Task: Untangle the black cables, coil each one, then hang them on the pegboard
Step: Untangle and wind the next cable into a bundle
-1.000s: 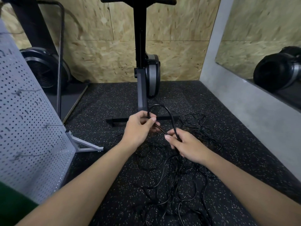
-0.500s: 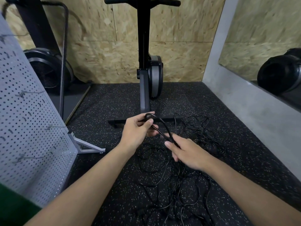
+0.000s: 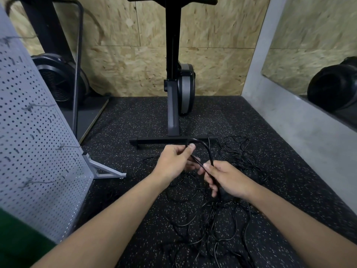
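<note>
A tangle of thin black cables point(image 3: 214, 215) lies spread over the speckled floor in front of me. A thicker black cable point(image 3: 206, 149) arches in a small loop between my hands, above the tangle. My left hand point(image 3: 173, 161) pinches one end of that loop between thumb and fingers. My right hand point(image 3: 226, 178) grips the other side of the loop, and the cable runs down through its palm into the heap. The grey pegboard point(image 3: 32, 151) stands tilted at the left, with several wire hooks on it.
An exercise bike point(image 3: 173, 105) stands just beyond my hands, its black base bar point(image 3: 150, 141) across the floor. The pegboard's grey metal foot point(image 3: 108, 171) sticks out at the left. A fan machine point(image 3: 59, 80) is at the back left and a grey wall with a mirror at the right.
The loop between my hands shrank and then opened a little. My right hand slid along the cable and now grips it more fully. The view shifted slightly downward.
</note>
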A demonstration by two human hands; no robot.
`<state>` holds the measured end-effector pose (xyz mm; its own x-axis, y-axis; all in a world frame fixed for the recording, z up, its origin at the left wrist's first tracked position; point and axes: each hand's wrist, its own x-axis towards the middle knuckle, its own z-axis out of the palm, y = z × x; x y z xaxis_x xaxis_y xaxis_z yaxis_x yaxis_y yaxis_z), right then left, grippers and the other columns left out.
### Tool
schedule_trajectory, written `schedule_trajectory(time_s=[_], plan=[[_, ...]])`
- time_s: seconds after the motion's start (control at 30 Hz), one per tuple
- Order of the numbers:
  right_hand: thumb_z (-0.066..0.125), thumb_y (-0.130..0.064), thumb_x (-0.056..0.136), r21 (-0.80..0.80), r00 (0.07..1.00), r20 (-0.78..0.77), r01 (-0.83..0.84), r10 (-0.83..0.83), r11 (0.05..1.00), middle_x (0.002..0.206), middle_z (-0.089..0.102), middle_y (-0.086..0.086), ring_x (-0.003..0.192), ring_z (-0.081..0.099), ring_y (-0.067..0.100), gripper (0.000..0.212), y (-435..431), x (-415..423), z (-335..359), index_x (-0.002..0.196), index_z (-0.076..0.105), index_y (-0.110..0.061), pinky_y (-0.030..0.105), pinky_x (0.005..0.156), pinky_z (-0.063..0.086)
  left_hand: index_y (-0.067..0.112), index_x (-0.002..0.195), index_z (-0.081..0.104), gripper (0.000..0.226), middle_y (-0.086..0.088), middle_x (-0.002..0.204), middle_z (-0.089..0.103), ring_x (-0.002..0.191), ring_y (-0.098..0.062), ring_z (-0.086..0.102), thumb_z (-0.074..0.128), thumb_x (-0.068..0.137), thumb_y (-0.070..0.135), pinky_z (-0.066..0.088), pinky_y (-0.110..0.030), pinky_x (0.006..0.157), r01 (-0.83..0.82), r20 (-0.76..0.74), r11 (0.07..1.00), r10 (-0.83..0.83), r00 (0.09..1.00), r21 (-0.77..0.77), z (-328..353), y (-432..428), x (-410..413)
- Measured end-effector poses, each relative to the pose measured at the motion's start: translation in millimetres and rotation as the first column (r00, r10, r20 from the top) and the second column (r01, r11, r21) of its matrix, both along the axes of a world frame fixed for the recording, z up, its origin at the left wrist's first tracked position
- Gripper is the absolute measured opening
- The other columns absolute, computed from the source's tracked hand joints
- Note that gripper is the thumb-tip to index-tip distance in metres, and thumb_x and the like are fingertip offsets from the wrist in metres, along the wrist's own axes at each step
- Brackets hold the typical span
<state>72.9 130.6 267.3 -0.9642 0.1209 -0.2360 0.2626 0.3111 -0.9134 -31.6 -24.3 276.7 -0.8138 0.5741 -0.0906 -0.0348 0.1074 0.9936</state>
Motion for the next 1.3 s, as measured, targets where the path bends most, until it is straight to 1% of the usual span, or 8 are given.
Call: schedule_trajectory(time_s=[0.2, 0.33, 0.43, 0.6, 0.87, 1.03, 1.17, 1.3], plan=[[0.036, -0.032, 0.114, -0.022, 0.990, 0.102, -0.097, 0.099, 0.995, 0.066, 0.041, -0.007, 0.054, 0.042, 0.010, 0.037, -6, 5, 2, 0.108, 0.060, -0.005, 0.030, 0.056, 0.051, 0.018, 0.112, 0.075, 0.031, -0.001, 0.087, 0.081, 0.085, -0.015, 0.078, 0.053, 0.108, 0.039, 0.060, -0.039, 0.086, 0.033, -0.084, 0.969, -0.055, 0.995, -0.245, 3, 1, 0], [0.037, -0.036, 0.113, 0.049, 0.992, 0.128, -0.001, -0.005, 0.999, 0.061, 0.039, -0.011, 0.049, 0.038, 0.006, 0.034, 1, 6, 4, 0.098, 0.054, -0.011, 0.025, 0.049, 0.042, 0.035, 0.138, 0.061, 0.042, 0.006, 0.116, 0.073, 0.102, -0.016, 0.073, 0.066, 0.097, 0.035, 0.058, -0.046, 0.097, 0.104, -0.180, 0.951, -0.160, 0.971, -0.290, 8, -6, -6], [0.037, -0.039, 0.113, 0.140, 0.991, 0.130, 0.018, -0.037, 0.990, 0.060, 0.037, -0.010, 0.049, 0.038, 0.007, 0.035, 3, 4, 2, 0.099, 0.054, -0.012, 0.027, 0.049, 0.040, 0.055, 0.145, 0.049, 0.063, 0.016, 0.123, 0.066, 0.113, -0.004, 0.065, 0.070, 0.086, 0.064, 0.051, -0.035, 0.104, 0.083, -0.295, 0.969, -0.153, 0.943, -0.235, 14, -10, -4], [0.040, -0.045, 0.111, 0.200, 0.989, 0.126, -0.099, 0.075, 0.975, 0.063, 0.039, -0.010, 0.050, 0.041, 0.006, 0.039, -4, 5, 2, 0.109, 0.060, -0.011, 0.029, 0.053, 0.048, 0.027, 0.131, 0.071, 0.058, 0.016, 0.099, 0.072, 0.089, 0.007, 0.063, 0.069, 0.089, 0.066, 0.043, -0.004, 0.075, -0.138, -0.518, 0.936, -0.053, 0.854, -0.325, 7, -7, 3], [0.039, -0.024, 0.114, 0.067, 0.990, 0.079, -0.121, 0.116, 0.990, 0.066, 0.040, -0.005, 0.053, 0.044, 0.010, 0.026, -4, 6, 2, 0.108, 0.057, -0.005, 0.030, 0.052, 0.049, 0.026, 0.104, 0.078, 0.020, 0.000, 0.088, 0.081, 0.080, -0.017, 0.079, 0.085, 0.087, 0.033, 0.061, -0.047, 0.093, -0.058, -0.188, 0.994, 0.039, 0.981, -0.095, -7, -1, -13], [0.037, -0.024, 0.114, -0.087, 0.998, -0.023, 0.060, -0.062, 0.994, 0.061, 0.038, -0.006, 0.052, 0.040, 0.011, 0.029, 1, 5, 11, 0.102, 0.055, -0.006, 0.027, 0.049, 0.043, 0.027, 0.142, 0.051, 0.066, -0.012, 0.123, 0.074, 0.113, -0.021, 0.073, 0.076, 0.085, 0.050, 0.056, -0.045, 0.104, 0.106, 0.131, 0.982, -0.127, 0.983, 0.155, -13, -3, -12], [0.036, -0.022, 0.114, -0.377, 0.975, -0.110, 0.138, -0.192, 0.916, 0.062, 0.035, -0.003, 0.053, 0.040, 0.013, 0.028, 3, 6, 21, 0.101, 0.054, -0.005, 0.029, 0.052, 0.045, 0.046, 0.145, 0.052, 0.055, 0.015, 0.147, 0.058, 0.136, -0.009, 0.054, 0.066, 0.092, 0.053, 0.045, -0.042, 0.114, 0.553, 0.031, 0.757, -0.580, 0.814, -0.348, -38, -9, 0], [0.040, -0.015, 0.113, -0.434, 0.960, -0.123, 0.176, -0.251, 0.884, 0.068, 0.047, 0.001, 0.058, 0.050, 0.014, 0.026, 4, 5, 19, 0.105, 0.059, 0.000, 0.034, 0.067, 0.059, 0.035, 0.128, 0.064, 0.032, 0.007, 0.138, 0.065, 0.128, -0.012, 0.059, 0.071, 0.098, 0.040, 0.043, -0.037, 0.115, 0.558, -0.051, 0.574, -0.722, 0.690, -0.599, -56, -1, 27]])
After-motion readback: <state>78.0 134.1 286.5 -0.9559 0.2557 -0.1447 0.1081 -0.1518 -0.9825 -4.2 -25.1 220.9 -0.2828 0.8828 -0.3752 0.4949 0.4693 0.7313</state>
